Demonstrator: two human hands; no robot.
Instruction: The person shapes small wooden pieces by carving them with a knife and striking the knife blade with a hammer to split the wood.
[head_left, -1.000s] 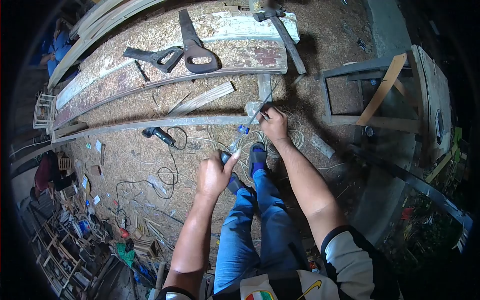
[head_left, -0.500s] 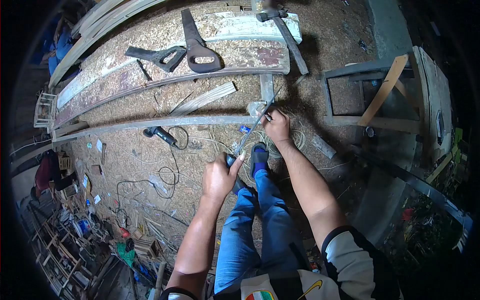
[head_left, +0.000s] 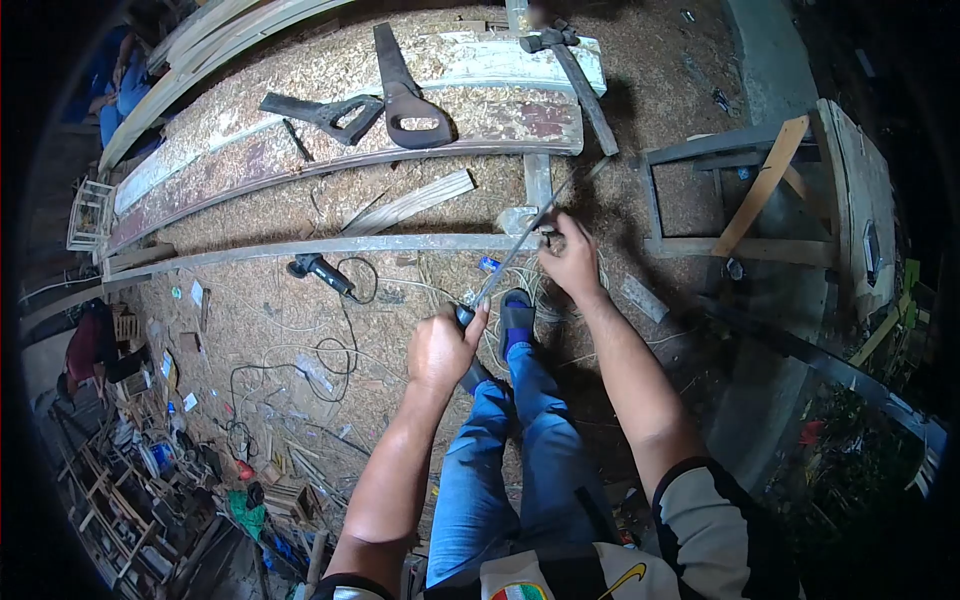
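Note:
My left hand (head_left: 440,345) is closed around the dark handle of a long, thin metal tool that looks like a file (head_left: 515,248). The thumb lies along its base, and the shaft points up and to the right. Beside the shaft, on its right, is my right hand (head_left: 572,262), its index finger and thumb apart. A small dark patch shows between these fingers, too small to make out. Just beyond the hands runs a narrow wooden rail (head_left: 400,243) with a pale block (head_left: 516,220) at its right end.
On the shaving-covered bench planks (head_left: 480,115) lie a handsaw (head_left: 412,115), a second saw (head_left: 335,115) and a hammer (head_left: 575,80). An angle grinder (head_left: 322,272) and cables are on the ground. A wooden frame (head_left: 740,245) stands right. A person (head_left: 125,85) is at upper left.
My right hand has moved slightly right and down, away from the shaft, and its fingers have spread. The left hand keeps its grip on the tool. The view has shifted slightly.

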